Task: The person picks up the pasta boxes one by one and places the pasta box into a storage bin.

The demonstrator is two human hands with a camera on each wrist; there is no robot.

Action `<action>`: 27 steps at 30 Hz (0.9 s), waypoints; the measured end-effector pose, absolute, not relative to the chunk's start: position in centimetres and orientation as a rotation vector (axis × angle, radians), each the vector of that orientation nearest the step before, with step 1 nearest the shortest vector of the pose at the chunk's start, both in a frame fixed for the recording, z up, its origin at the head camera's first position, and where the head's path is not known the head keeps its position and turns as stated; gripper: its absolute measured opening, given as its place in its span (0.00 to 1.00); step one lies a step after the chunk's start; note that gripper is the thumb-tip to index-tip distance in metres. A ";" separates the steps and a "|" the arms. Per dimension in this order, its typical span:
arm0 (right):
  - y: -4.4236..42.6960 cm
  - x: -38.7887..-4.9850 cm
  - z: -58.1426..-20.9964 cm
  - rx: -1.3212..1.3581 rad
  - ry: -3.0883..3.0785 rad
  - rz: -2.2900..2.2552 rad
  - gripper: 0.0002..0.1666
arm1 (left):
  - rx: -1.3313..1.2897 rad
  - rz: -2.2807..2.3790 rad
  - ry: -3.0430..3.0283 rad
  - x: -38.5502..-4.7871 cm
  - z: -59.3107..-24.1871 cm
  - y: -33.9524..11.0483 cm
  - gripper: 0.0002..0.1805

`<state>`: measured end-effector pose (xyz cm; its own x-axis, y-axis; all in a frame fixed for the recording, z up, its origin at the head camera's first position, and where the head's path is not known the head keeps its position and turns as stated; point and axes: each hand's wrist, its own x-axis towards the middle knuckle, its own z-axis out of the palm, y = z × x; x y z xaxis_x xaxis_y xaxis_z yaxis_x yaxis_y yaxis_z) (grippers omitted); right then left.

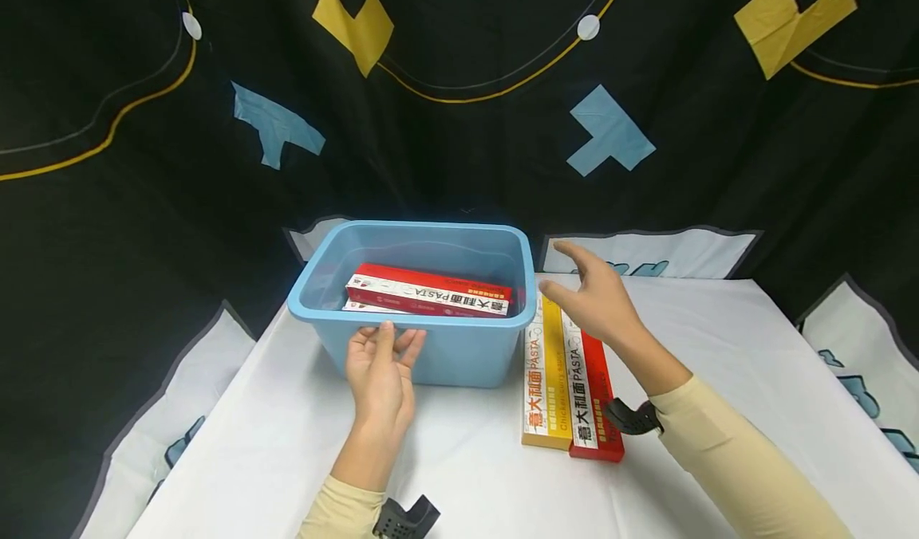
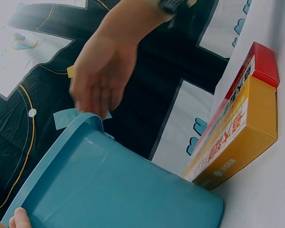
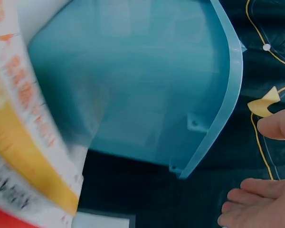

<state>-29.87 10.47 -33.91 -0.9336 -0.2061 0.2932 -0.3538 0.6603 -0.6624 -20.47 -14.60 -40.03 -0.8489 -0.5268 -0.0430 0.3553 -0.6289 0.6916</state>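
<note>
A light blue plastic bin (image 1: 431, 356) stands on the table, with a red and white pasta box (image 1: 431, 290) inside it. Under that box shows the pale edge of another one (image 1: 366, 307). My left hand (image 1: 379, 383) holds the middle of the bin's front rim, thumb against the lip and fingers curled beneath it. Past the bin's right end, my right hand (image 1: 599, 293) hovers with nothing in it, thumb and fingers spread. Below it lie a yellow pasta box (image 1: 549, 387) and a red pasta box (image 1: 594, 411), side by side along the bin's right side.
A white cloth covers the table (image 1: 718, 363). Behind it hangs a black curtain (image 1: 459, 164) with taped yellow and blue shapes. The yellow box in the left wrist view (image 2: 254, 123) lies close to the bin wall.
</note>
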 end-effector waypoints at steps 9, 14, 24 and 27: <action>14.8 -26.3 -37.0 0.415 -2.786 0.979 0.47 | 0.323 -2.442 -0.964 -20.6 -40.1 -14.6 0.13; 16.2 -24.5 -39.6 0.430 -2.840 0.948 0.50 | 0.327 -2.443 -0.955 -20.6 -40.0 -14.6 0.13; 15.7 -21.8 -45.5 0.597 -2.900 0.925 0.62 | 0.332 -2.430 -0.958 -20.7 -40.0 -14.8 0.13; 16.0 -21.4 -46.4 0.620 -2.907 0.901 0.67 | 0.330 -2.437 -0.977 -20.7 -40.1 -14.7 0.15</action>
<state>-21.45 15.96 -46.45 -0.9196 -0.3636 0.1489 -0.3840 0.7520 -0.5357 -20.70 -14.69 -40.08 -0.8505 -0.5244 -0.0402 0.3514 -0.6235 0.6984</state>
